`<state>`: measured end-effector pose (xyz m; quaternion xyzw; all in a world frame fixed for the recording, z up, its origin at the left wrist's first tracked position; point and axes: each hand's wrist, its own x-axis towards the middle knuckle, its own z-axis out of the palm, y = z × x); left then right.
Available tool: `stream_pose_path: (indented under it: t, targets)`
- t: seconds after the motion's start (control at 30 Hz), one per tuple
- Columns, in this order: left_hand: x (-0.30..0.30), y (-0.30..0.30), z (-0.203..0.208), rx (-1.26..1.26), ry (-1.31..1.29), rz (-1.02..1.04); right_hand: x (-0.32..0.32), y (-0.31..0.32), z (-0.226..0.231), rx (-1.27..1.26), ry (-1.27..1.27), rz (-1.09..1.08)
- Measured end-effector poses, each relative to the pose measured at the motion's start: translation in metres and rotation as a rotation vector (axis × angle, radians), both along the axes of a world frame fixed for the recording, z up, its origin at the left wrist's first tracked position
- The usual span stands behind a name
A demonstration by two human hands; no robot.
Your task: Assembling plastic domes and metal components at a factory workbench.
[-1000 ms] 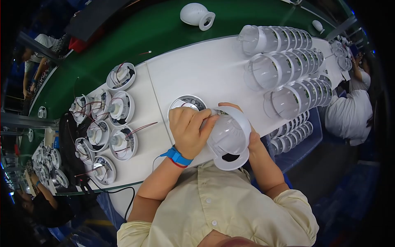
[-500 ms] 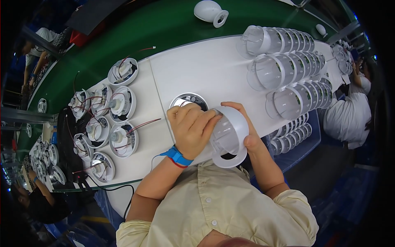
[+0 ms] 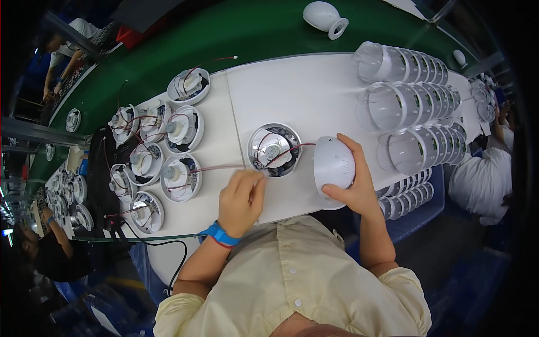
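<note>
A: Start close in. What's the left hand (image 3: 242, 202) doing, above that blue strap (image 3: 216, 230)?
B: Fingers curled, just short of the round unit. I can't tell whether anything is pinched in them.
A: And the right hand (image 3: 362, 188)?
B: Wrapped round the white shell (image 3: 334, 167), thumb on the near side, fingers over the far edge. The shell is just to the right of the round unit (image 3: 273, 151), which lies on the counter (image 3: 303, 90).
A: There's a red lead (image 3: 300, 145) between them.
B: Yes, so I'd keep the shell close and the lead slack — a tug there could strain whatever it's fixed to. Steady the unit by its rim, and keep the wire clear of the edges.
A: Farther out?
B: Wired units (image 3: 182, 129) clustered at the left, nested clear shells (image 3: 397, 106) in rows at the right. Beyond the counter — a white rounded vessel (image 3: 321, 16) on the green surface (image 3: 264, 33).
</note>
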<state>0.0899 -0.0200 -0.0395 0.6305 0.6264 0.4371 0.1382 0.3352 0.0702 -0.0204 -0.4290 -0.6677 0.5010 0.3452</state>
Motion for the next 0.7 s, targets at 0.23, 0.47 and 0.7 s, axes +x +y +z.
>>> stream_pose_path:
  t: [0.23,0.47,0.7]
  targets:
    - [-0.008,0.002,-0.018,-0.377,-0.536,0.048,-0.006,-0.002,-0.006,0.129,-0.078,-0.008]
    - [-0.020,0.049,-0.029,-0.581,-0.140,-0.195,-0.007,-0.008,-0.009,0.067,-0.010,-0.047]
    - [-0.008,0.057,-0.024,-0.569,-0.626,-0.251,-0.007,-0.012,-0.010,-0.025,0.116,-0.093]
